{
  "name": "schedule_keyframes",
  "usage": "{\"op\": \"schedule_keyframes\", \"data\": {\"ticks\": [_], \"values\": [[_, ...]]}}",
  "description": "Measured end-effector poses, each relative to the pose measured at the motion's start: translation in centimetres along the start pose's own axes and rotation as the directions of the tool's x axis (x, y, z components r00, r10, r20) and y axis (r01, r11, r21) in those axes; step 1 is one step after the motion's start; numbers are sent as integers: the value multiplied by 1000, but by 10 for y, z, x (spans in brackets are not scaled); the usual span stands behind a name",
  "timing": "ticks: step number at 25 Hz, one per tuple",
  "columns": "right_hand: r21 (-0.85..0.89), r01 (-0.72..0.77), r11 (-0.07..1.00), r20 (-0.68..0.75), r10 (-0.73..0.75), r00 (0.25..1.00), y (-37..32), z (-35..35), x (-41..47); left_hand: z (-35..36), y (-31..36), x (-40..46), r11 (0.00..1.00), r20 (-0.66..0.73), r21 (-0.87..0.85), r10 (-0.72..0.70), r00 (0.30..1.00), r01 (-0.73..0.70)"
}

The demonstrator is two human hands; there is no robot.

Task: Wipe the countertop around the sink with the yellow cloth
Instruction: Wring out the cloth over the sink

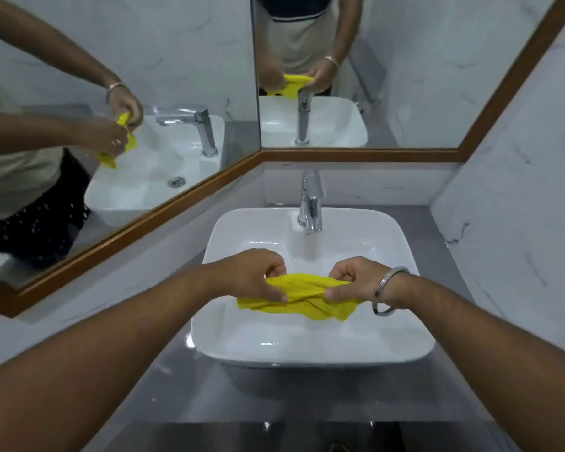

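The yellow cloth (302, 298) hangs bunched over the middle of the white sink basin (313, 347). My left hand (252, 272) pinches its left end and my right hand (356, 278) pinches its right end, stretching it between them. A metal bangle sits on my right wrist. The grey countertop (190, 393) surrounds the basin, with water drops near the front.
A chrome faucet (310, 203) stands at the back of the basin, with a stream of water falling under its spout. Wood-framed mirrors (177, 93) cover the left and back walls. A marble wall (519, 190) closes the right side. The counter's front edge is near the bottom.
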State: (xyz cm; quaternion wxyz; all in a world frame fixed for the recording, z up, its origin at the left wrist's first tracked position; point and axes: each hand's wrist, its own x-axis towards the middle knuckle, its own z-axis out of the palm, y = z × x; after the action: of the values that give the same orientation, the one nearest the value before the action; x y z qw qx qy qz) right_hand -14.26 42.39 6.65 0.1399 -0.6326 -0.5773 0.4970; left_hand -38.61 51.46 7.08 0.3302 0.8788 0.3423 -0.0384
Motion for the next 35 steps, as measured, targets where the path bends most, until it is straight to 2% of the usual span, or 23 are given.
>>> {"op": "schedule_keyframes", "data": {"ticks": [3,4,5,7,9,10,12,14,16,18,20,22,24,26,29,32,35], "values": [[85,-45,995,23,43,999,-18,4,-19,-19,-7,-11,946,-1,324,30,1000,-28],[116,-59,992,-3,59,998,-24,7,-25,-26,-13,-15,925,24,377,40,999,-46],[153,-58,987,-58,68,996,-28,9,-31,-30,-19,-17,931,59,355,69,996,-86],[286,-4,958,-210,67,975,-31,15,-47,-37,-26,-21,973,86,149,162,983,-173],[503,61,862,-342,133,930,-32,26,-64,-42,-21,-24,969,48,-164,195,980,-185],[619,91,780,-382,198,903,-32,32,-72,-44,-15,-23,925,60,-347,183,981,-151],[747,177,641,-470,320,823,-29,41,-92,-44,4,-17,786,194,-617,199,961,-38],[732,264,628,-594,399,699,-17,45,-121,-38,32,-4,682,273,-730,250,929,31],[699,305,647,-683,476,554,-3,49,-155,-24,63,12,622,249,-783,258,933,37],[718,348,603,-687,534,493,18,60,-200,7,106,25,608,234,-793,263,936,28],[758,353,549,-650,589,480,46,76,-242,44,146,30,670,246,-742,284,927,-8],[774,398,492,-631,643,434,79,101,-299,95,195,35,751,260,-657,316,912,-73],[799,427,424,-592,683,427,108,129,-350,140,234,34,782,251,-607,360,899,-143],[805,451,385,-556,754,349,142,165,-414,199,284,25,789,297,-585,425,855,-189],[792,509,338,-497,841,215,188,208,-480,271,342,10,785,373,-592,470,800,-185],[787,558,262,-391,912,124,228,238,-535,342,397,-4,790,386,-575,492,780,-212],[813,528,245,-356,927,117,259,255,-574,390,434,-14,833,475,-534,438,763,-146]]}}
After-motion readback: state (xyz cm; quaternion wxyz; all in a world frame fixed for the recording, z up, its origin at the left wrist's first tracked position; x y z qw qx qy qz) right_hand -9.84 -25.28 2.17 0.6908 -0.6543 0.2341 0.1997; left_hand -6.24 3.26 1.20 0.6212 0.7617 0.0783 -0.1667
